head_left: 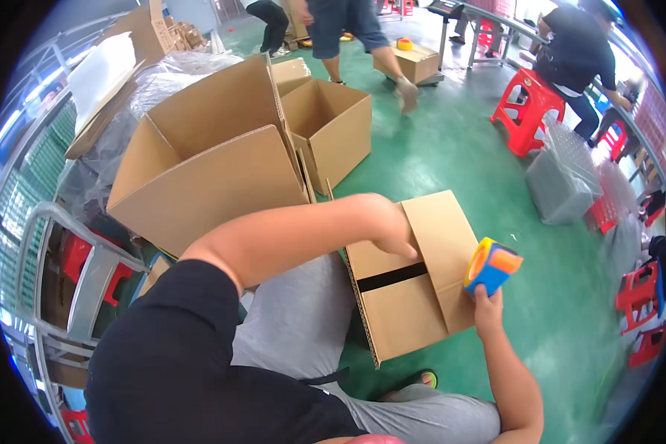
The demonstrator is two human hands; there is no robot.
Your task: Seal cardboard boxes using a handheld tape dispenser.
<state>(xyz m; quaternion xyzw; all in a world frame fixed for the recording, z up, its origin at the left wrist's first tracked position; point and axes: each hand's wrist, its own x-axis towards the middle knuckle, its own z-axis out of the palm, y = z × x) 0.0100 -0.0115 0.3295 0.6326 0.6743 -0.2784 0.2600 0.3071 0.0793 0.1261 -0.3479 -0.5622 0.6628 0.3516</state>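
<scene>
In front of me is a cardboard box (403, 314) with its top flaps folded inward; a dark gap shows between two of them. My left arm reaches across to the box's far side, where my left hand (391, 228) rests on the flaps. Its fingers point down and are partly hidden and blurred, so their grip is unclear. At the box's right edge, my right hand (488, 303) is closed on a blue tape dispenser (492, 268) with yellow and orange parts. The dispenser is held up beside the broad right flap (440, 240).
A large open carton (222, 177) and a smaller open carton (340, 129) stand beyond my left arm. A metal cart frame (44, 214) is at the left. On the green floor, a red stool (529, 111) holds a seated person; another person walks at the back.
</scene>
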